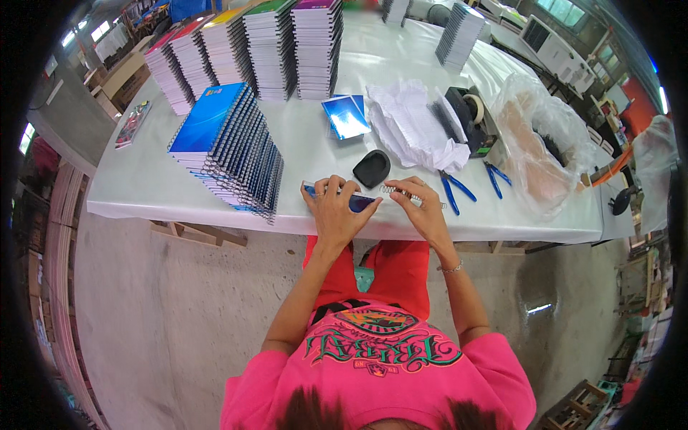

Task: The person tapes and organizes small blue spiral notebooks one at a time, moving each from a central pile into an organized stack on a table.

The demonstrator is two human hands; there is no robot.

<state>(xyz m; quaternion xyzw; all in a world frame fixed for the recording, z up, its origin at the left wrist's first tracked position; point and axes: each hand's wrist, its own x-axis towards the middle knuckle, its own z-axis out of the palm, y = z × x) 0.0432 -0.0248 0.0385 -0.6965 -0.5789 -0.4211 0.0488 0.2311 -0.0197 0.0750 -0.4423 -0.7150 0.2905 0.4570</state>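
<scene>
At the table's front edge my left hand (335, 215) is closed over a small blue-covered notebook (360, 203), fingers on its far side and thumb on the near side. My right hand (424, 213) pinches a thin metal spiral binding coil (390, 190) by the notebook's right end. Whether the coil has entered the notebook's holes is too small to tell. A black shallow dish (372, 169) sits just beyond my hands. On the left stands a leaning stack of blue spiral-bound notebooks (215, 118).
Behind are tall stacks of spiral notebooks (317, 50) with coloured covers. Loose blue covers (347, 118), crumpled white paper (408, 122), a black box (486, 136) with a tape roll, blue-handled pliers (459, 188), blue-handled cutters (496, 178) and a clear plastic bag (534, 165) occupy the right side.
</scene>
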